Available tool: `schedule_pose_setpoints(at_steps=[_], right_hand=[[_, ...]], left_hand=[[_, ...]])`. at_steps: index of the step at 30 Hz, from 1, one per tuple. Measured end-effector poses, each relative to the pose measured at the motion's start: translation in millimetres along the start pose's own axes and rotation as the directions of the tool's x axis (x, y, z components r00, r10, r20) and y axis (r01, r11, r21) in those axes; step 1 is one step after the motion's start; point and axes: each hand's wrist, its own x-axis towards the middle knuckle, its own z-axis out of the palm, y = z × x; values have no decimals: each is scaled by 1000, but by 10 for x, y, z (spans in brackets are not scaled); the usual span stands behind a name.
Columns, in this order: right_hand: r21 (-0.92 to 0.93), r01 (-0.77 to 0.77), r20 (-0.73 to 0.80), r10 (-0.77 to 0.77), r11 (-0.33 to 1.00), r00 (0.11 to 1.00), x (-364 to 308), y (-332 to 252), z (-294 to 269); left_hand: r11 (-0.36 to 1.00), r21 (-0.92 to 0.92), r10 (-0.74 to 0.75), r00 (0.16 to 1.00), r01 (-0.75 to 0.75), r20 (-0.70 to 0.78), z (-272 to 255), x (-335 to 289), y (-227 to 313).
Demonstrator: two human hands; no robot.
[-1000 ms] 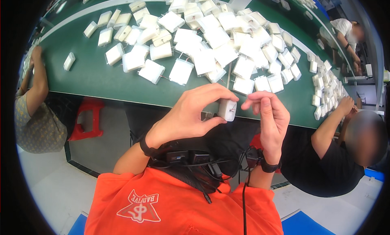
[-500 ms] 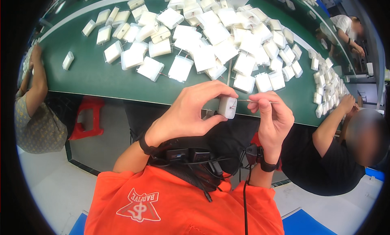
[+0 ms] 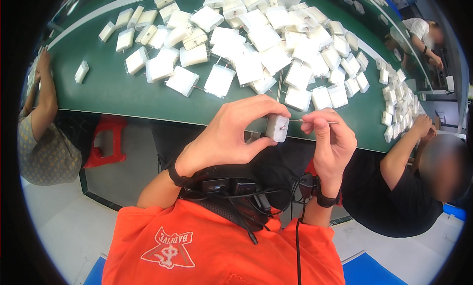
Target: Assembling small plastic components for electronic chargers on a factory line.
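My left hand (image 3: 234, 130) grips a small white block (image 3: 277, 129) between thumb and fingers, just off the near edge of the table. A dark wire or slot shows on the end of the block that faces right. In my right hand (image 3: 327, 134) a thin metal pick (image 3: 308, 121) is pinched between thumb and fingers. Its tip points left and reaches the block's end face; whether it touches the wire there I cannot tell. Beyond my hands lies a heap of similar white blocks (image 3: 219, 81), several with short wires sticking out.
The green table (image 3: 123, 95) carries a lone white block (image 3: 82, 72) at left and another pile of blocks (image 3: 394, 100) at right. Co-workers sit on both sides, one in black (image 3: 394, 196) close on my right. A red stool (image 3: 106, 142) stands left, below the table edge.
My hands, the block and the pick keep nearly the same pose. The whole view has shifted only slightly.
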Motion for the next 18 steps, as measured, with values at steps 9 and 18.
schedule_pose_setpoints(at_steps=[9,18], right_hand=[[3,6,10,-6,1000,1000,-9,15,-3],[18,11,12,-11,1000,1000,-7,40,4]], left_hand=[[1000,4,-20,1000,20,4,-2,-4,6],[1000,1,-18,1000,18,-4,1,-5,6]])
